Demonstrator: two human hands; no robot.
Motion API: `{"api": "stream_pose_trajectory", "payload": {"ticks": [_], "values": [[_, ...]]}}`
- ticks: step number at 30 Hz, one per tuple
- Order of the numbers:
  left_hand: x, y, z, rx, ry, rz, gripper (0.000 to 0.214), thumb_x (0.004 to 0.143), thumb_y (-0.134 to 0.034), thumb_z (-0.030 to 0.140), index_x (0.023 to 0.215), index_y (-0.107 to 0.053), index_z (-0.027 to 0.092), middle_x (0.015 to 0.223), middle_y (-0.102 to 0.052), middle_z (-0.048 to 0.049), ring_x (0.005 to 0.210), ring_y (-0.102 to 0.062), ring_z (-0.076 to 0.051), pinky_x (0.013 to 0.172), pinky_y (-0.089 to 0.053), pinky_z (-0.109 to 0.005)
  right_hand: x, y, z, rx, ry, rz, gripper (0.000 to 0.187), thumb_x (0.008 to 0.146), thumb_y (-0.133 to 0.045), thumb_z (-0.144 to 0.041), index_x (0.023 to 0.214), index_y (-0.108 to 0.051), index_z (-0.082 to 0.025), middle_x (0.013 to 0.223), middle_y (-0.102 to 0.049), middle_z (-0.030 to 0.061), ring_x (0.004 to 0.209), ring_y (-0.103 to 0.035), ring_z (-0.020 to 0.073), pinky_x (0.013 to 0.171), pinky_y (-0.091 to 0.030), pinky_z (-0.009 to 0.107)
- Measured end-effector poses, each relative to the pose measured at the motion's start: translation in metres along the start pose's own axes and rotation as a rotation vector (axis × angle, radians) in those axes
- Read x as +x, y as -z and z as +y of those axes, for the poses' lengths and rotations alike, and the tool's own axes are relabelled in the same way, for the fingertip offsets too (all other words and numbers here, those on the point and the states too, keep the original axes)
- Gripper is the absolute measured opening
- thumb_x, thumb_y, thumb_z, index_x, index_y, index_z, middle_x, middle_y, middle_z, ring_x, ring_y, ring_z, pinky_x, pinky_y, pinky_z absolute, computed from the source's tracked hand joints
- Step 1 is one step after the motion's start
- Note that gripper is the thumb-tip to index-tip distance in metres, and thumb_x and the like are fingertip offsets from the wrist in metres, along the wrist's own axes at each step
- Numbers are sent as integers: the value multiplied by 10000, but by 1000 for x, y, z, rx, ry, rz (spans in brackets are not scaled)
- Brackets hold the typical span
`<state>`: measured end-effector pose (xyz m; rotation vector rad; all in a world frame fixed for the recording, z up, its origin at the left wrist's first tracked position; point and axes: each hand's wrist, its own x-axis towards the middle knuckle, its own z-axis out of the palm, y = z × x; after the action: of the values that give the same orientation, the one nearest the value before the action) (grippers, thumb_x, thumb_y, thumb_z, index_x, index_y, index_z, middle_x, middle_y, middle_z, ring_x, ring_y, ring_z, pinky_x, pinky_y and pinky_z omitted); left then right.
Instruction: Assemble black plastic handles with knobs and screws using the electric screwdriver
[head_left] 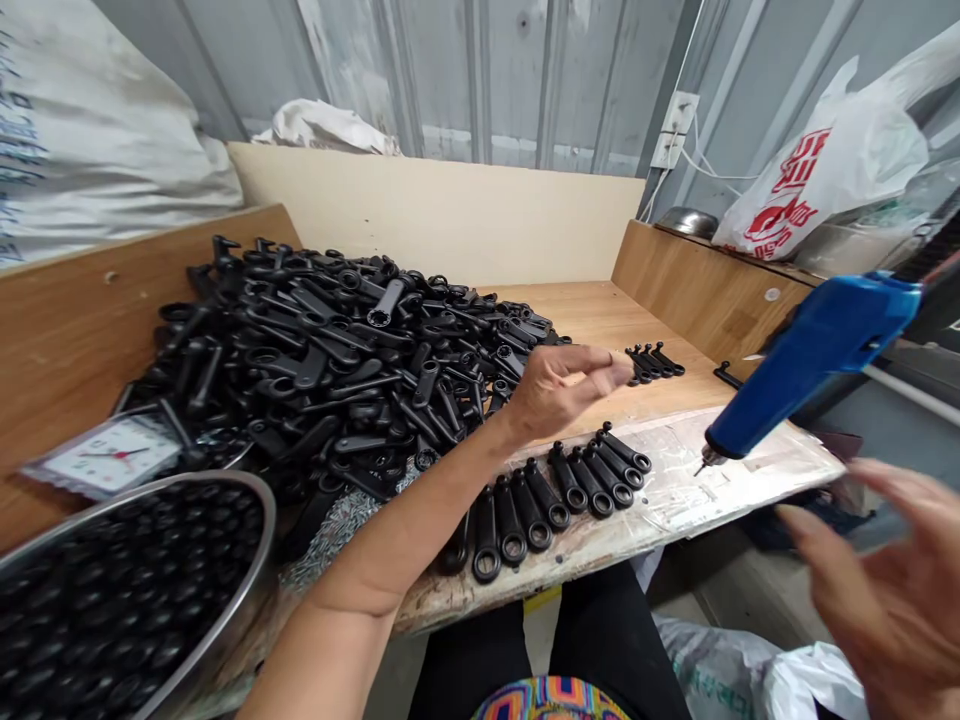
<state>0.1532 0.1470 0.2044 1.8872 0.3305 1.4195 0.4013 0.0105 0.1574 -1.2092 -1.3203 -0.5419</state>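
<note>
My left hand (566,385) is over the bench with thumb and fingers pinched together; anything between the fingertips is too small to make out. Just beyond it lies a small group of black crank handles (660,360). Below it, more black handles (556,497) lie side by side along the front edge, ring ends toward me and peg ends away. At the right, my right hand (885,590) is open and blurred, its fingers apart and holding nothing. Above it a blue electric screwdriver (802,370) hangs tilted, bit pointing down at the bench, apart from the hand.
A large heap of black handles (337,340) covers the left of the bench. A metal bowl (266,500) of round black knobs stands front left, near a square clock (112,455). Small screws (337,535) lie behind my left forearm. A metal bowl (686,222) and plastic bag (817,170) sit right.
</note>
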Motion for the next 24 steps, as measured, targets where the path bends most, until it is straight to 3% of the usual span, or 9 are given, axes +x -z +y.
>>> {"api": "stream_pose_trajectory", "payload": {"ticks": [3, 5, 8, 11, 14, 19, 24], "values": [[8, 16, 8, 48, 25, 63, 205, 789, -598, 318, 768, -673, 129, 715, -666, -21, 654, -584, -101, 626, -477, -225, -9, -34, -24, 98, 328, -431, 463, 721, -686, -254, 1164, -558, -284, 991, -640, 61, 889, -617, 255, 781, -502, 452], [10, 23, 9, 134, 19, 63, 234, 801, -580, 335, 733, -661, 126, 664, -635, -13, 615, -551, -95, 590, -449, -221, -12, -67, -26, 102, 351, -664, 383, 809, -604, -306, 1176, -536, -223, 1061, -615, 91, 961, -588, 245, 815, -489, 415], [5, 32, 9, 272, 18, 10, 277, 833, -530, 339, 716, -640, 113, 650, -604, -9, 615, -525, -91, 575, -417, -209, -16, -113, -13, 16, 355, -896, 451, 826, -559, -441, 1197, -523, -187, 1147, -575, 125, 1031, -539, 278, 847, -457, 436], [-15, 43, 9, 548, 123, -215, 314, 872, -462, 354, 747, -625, 116, 681, -594, 1, 638, -527, -85, 598, -402, -195, -19, -142, 7, -53, 403, -987, 573, 797, -548, -540, 1252, -490, -197, 1194, -545, 141, 1078, -494, 314, 862, -430, 469], [-51, 56, 3, 869, 265, -434, 317, 864, -468, 397, 734, -617, 149, 662, -583, 22, 625, -534, -86, 616, -401, -195, -23, -159, 23, -46, 438, -1043, 638, 786, -528, -591, 1291, -452, -209, 1201, -530, 144, 1054, -507, 307, 832, -445, 454], [-117, 70, -15, 1042, 320, -467, 355, 784, -571, 471, 983, -613, 181, 918, -641, -42, 854, -588, -177, 766, -441, -283, -34, -174, 35, 24, 515, -1091, 686, 795, -488, -622, 1298, -433, -160, 1117, -571, 144, 952, -574, 264, 786, -471, 386], [-143, 63, -31, 1160, 298, -472, 473, 800, -532, 515, 1090, -558, 143, 993, -626, -103, 919, -570, -233, 835, -424, -371, -43, -183, 31, 56, 605, -1087, 679, 825, -432, -623, 1286, -437, -124, 1012, -604, 140, 889, -588, 253, 771, -452, 372]]}}
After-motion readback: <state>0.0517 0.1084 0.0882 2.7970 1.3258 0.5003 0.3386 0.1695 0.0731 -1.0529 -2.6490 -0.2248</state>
